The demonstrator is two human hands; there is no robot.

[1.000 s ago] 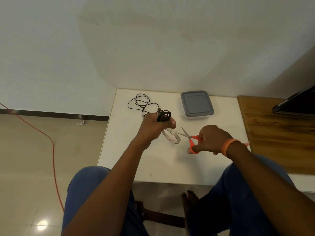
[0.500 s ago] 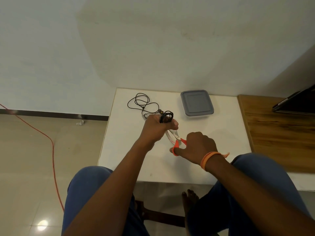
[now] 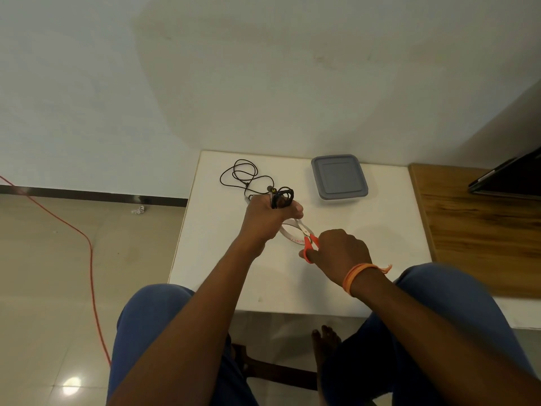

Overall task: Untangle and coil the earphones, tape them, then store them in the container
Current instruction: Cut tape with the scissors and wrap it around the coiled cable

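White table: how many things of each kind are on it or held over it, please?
Earphones: 2 (coiled set, loose set)
Container: 1
Scissors: 1
Tape: 1
Total: 5

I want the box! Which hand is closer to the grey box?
Left. The left hand holds coiled earphones just beside the grey box; the right hand, gripping scissors, is farther toward the person.

Two earphones (image 3: 282,196), one scissors (image 3: 308,243), one container (image 3: 339,177)
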